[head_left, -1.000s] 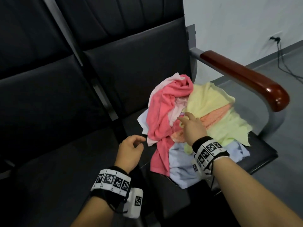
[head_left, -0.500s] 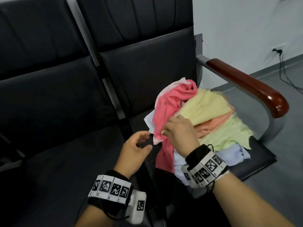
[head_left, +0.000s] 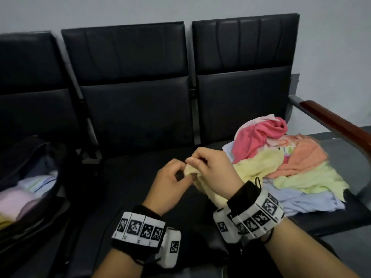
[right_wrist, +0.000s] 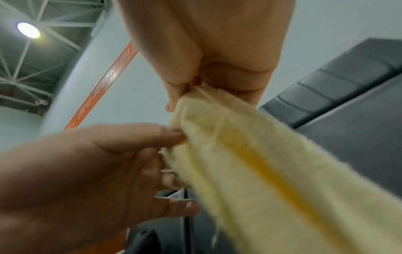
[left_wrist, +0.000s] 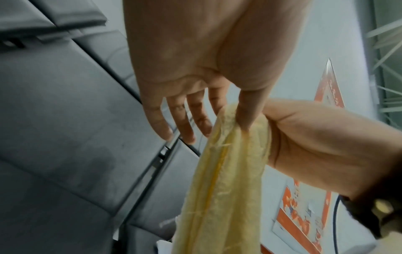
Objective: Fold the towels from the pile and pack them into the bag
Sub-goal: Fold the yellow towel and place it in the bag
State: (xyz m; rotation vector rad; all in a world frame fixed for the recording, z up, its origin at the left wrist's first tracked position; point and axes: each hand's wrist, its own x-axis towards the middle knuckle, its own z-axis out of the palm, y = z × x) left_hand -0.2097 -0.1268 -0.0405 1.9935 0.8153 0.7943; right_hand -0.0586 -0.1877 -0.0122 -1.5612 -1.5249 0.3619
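Observation:
A pale yellow towel trails from the pile on the right seat to the middle seat, hanging bunched lengthwise. My right hand pinches its top edge, and the right wrist view shows the thumb and fingers clamped on the yellow towel. My left hand pinches the same edge just to the left. In the left wrist view the thumb presses the yellow towel while the other fingers stay spread. The pile holds a pink towel, an orange towel, a light green towel and a pale blue towel.
A black bag stands open on the left seat with folded pink and pale towels inside. The row of black seats backs onto a grey wall. A wooden armrest borders the pile on the right.
My right hand has drawn the yellow towel left out of the pile to the middle seat, and my left hand has taken hold of its edge. The head view swung left, revealing the bag.

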